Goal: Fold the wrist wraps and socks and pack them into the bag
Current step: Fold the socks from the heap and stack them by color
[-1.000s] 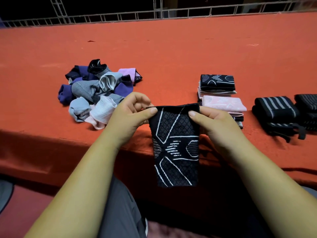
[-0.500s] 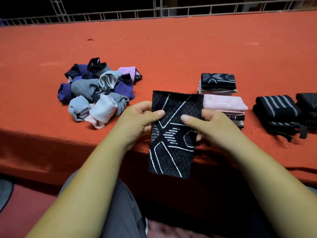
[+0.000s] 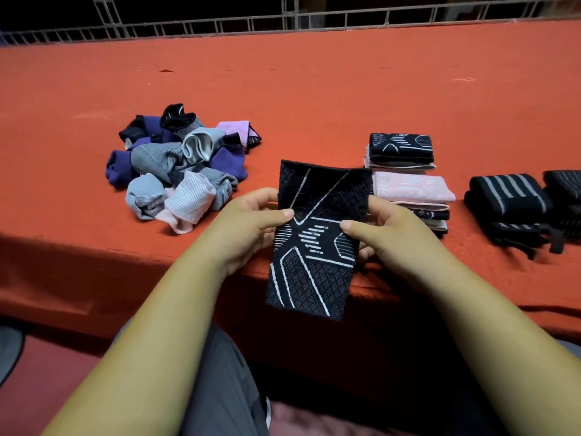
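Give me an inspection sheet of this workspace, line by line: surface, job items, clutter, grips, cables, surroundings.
Surface: orange cloth table, wrinkled along the front edge.
Job's things: black patterned wrap held over the table edge; sock pile on the left; folded stack on the right; striped wraps far right; no bag seen.
Clutter: nothing seen.
Grips: left hand and right hand each pinch a side edge of the black patterned wrap.
Cables: nothing seen.
Surroundings: metal railing behind the table, dark beyond.

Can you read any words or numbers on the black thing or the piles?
None: no words, numbers or labels can be read.
The black wrap, pinched by the left hand and right hand, shows only white lines and diamonds.
The sock pile and folded stack carry no writing.
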